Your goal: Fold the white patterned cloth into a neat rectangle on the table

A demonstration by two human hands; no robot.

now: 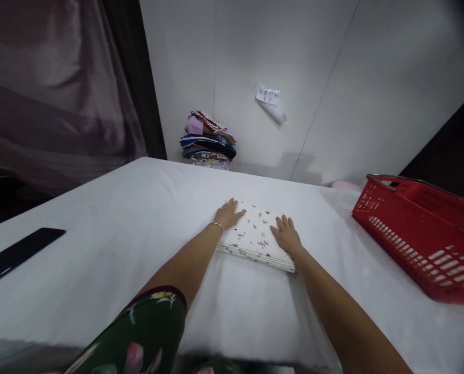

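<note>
A folded white cloth [255, 231] with small printed figures lies flat in several layers on the white-covered table. On its left side rests my left hand [229, 214], fingers stretched out, a thin bracelet at the wrist. My right hand [286, 235] lies flat along the cloth's right side with its fingers spread. Both palms face down, and neither hand grips anything. The cloth's layered near edge shows between my forearms.
To the right stands a red plastic basket [419, 239] with a metal handle. A dark flat object [22, 254] lies at the left on the white sheet [131, 218]. Folded fabrics [208, 137] are stacked by the wall, under a taped-up paper label [268, 96].
</note>
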